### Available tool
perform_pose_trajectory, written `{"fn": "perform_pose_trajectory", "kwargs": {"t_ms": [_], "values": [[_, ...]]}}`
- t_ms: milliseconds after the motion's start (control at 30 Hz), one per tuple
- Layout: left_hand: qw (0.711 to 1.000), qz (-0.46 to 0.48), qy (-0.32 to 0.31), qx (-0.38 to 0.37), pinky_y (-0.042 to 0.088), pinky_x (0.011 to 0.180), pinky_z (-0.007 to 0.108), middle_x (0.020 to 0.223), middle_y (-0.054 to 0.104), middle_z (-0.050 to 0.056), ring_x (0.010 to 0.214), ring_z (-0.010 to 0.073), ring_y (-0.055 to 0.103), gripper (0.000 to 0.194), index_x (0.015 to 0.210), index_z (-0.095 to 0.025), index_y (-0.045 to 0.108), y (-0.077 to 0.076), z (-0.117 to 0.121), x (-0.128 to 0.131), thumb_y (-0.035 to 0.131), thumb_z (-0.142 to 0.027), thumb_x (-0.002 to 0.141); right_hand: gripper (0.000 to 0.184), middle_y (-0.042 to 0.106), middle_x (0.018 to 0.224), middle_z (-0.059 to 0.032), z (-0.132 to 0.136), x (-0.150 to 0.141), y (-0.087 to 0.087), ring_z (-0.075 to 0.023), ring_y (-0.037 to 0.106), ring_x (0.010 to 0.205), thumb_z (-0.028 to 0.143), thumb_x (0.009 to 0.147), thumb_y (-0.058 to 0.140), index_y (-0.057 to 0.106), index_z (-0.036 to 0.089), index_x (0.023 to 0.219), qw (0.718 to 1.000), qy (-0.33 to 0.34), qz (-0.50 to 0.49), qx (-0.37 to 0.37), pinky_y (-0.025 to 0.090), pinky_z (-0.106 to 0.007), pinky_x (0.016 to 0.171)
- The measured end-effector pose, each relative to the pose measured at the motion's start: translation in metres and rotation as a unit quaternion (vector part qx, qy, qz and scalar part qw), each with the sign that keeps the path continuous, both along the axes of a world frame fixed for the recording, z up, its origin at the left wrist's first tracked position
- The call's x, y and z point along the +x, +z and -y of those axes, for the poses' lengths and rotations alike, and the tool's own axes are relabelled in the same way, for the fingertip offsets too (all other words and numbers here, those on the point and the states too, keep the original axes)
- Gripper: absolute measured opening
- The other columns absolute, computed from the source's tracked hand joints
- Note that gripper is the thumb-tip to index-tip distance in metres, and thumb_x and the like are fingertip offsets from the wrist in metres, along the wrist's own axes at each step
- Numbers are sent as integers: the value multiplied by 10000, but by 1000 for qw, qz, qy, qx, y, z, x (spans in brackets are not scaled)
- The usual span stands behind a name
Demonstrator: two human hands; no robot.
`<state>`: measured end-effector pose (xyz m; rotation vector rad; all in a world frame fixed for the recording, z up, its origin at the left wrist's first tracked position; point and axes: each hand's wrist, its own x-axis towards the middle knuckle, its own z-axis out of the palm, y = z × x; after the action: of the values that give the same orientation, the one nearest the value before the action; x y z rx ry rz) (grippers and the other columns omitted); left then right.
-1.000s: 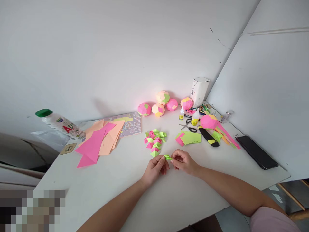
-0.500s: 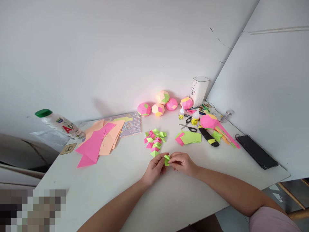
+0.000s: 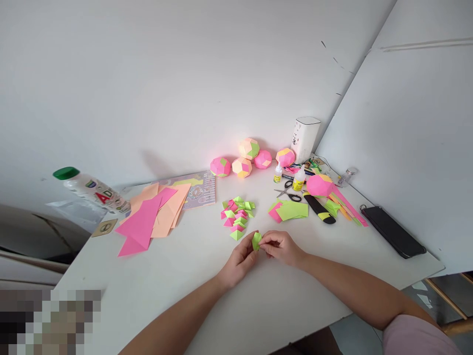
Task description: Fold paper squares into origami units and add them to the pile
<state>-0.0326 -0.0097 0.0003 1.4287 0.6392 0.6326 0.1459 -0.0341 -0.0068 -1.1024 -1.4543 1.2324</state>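
Between my two hands is a small folded piece of green paper [image 3: 256,241], held just above the table. My left hand [image 3: 242,259] grips its left side, with fingers behind it and the thumb low in front. My right hand [image 3: 281,247] pinches its right edge between thumb and fingertips. Right behind my hands lies a heap of small folded pink and green paper pieces [image 3: 238,217]. Flat green and pink paper pieces [image 3: 293,210] rest to the right of that heap.
Several faceted paper balls [image 3: 242,168] stand along the wall. Scissors [image 3: 290,191], a glue bottle [image 3: 298,180], a box cutter [image 3: 320,209] and a black phone [image 3: 393,231] lie on the right. Left are pink paper sheets [image 3: 142,222], a notebook [image 3: 203,192] and a white bottle [image 3: 92,190].
The green paper has turned so that a flatter face shows. My left thumb has moved down off its front, and my right fingers have shifted slightly along its edge.
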Motion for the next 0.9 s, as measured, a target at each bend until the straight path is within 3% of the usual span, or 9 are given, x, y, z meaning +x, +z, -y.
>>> {"fn": "perform_pose_trajectory", "kwargs": {"t_ms": [167, 267, 467, 633, 900], "values": [[1000, -12, 18, -14, 378, 569, 241, 718, 505, -4, 586, 115, 430, 462, 1264, -197, 399, 2, 1, 2, 471, -382, 848, 181, 544, 682, 13, 2, 0, 4, -95, 519, 523, 327, 765, 613, 548, 169, 824, 999, -9, -17, -44, 446, -234, 487], [999, -19, 40, -20, 381, 573, 247, 674, 477, -23, 571, 115, 430, 482, 1260, -198, 386, 1, 1, 3, 493, -390, 831, 244, 549, 771, 13, 2, -1, 6, -88, 518, 549, 304, 747, 627, 465, 198, 894, 998, -16, -27, -48, 443, -220, 488], [999, -10, 15, 29, 391, 609, 259, 698, 477, -14, 646, 127, 464, 474, 1290, -212, 330, -6, 1, 2, 456, -355, 857, 74, 517, 673, 13, 2, -2, 7, -95, 476, 558, 208, 749, 569, 519, 161, 778, 996, 27, 83, 17, 394, -211, 495], [998, -26, -6, 60, 375, 591, 253, 682, 458, -20, 628, 119, 449, 469, 1290, -196, 326, -9, 1, 1, 448, -343, 862, 55, 490, 652, 17, 2, -4, 3, -82, 442, 514, 140, 673, 558, 506, 152, 689, 992, 6, 115, 52, 365, -202, 457], [999, -10, 12, -33, 306, 521, 223, 588, 393, -61, 533, 91, 401, 420, 1196, -170, 422, -2, 0, 2, 520, -290, 806, 90, 476, 580, 30, 3, -5, 7, -90, 480, 465, 100, 647, 499, 447, 164, 610, 996, 7, 85, 24, 357, -198, 417]]}}
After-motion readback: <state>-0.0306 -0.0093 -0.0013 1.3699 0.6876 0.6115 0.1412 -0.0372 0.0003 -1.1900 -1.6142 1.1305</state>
